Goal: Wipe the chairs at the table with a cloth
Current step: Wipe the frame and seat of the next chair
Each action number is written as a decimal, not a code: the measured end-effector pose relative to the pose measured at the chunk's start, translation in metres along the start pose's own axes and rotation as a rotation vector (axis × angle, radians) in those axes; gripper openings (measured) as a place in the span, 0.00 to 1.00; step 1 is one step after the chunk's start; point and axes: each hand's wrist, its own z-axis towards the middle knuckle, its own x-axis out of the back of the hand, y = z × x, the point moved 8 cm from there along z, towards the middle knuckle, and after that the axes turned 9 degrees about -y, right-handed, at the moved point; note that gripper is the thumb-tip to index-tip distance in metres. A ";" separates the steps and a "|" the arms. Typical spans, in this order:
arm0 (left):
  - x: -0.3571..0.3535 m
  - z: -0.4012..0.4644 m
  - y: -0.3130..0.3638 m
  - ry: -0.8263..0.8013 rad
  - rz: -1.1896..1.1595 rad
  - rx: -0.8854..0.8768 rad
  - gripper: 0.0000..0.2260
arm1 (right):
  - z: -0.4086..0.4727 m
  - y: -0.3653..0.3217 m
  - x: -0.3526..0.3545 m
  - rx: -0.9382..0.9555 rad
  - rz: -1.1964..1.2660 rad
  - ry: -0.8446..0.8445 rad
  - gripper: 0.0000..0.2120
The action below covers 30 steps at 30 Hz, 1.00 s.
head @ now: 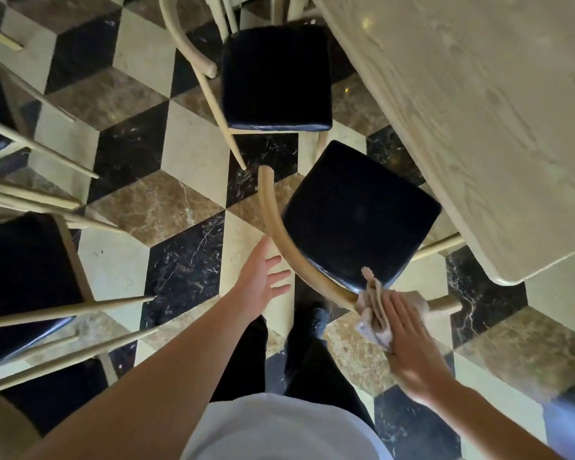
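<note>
Chairs with pale wooden frames and black padded seats are seen from above on a floor of cream, brown and black marble tiles. At the far left, a chair is shown with its thin spindles slanting across the view. Further right, the left hand is held out over the floor with fingers straight and spread, gripping nothing and kept just beside the curved backrest of the nearest chair without clearly touching it. Below it, dark trousers and a black shoe are visible. A second chair is placed beyond, near the top, beside the counter. The nearest chair's black seat is partly tucked under the corner of the pale counter, which fills the upper right. Near the right end of the curved backrest, a crumpled beige cloth is draped over the rail. It is pressed against the wood by the right hand, whose fingers are laid flat and straight on the cloth rather than curled around it.
</note>
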 end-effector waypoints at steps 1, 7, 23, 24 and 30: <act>0.003 0.004 0.007 0.024 -0.017 -0.021 0.27 | 0.004 -0.021 -0.005 0.011 -0.023 0.031 0.39; 0.010 0.018 0.043 0.023 -0.062 -0.030 0.27 | 0.083 -0.138 0.017 0.061 -0.058 0.169 0.39; 0.086 0.002 0.046 0.171 -0.109 -0.068 0.26 | 0.247 -0.219 0.096 0.151 -0.093 0.118 0.40; 0.079 0.004 0.045 0.173 -0.116 -0.063 0.25 | 0.232 -0.212 0.089 0.181 -0.073 0.118 0.39; 0.034 0.014 0.029 0.175 -0.111 -0.051 0.24 | 0.124 -0.128 0.034 0.221 0.081 0.022 0.46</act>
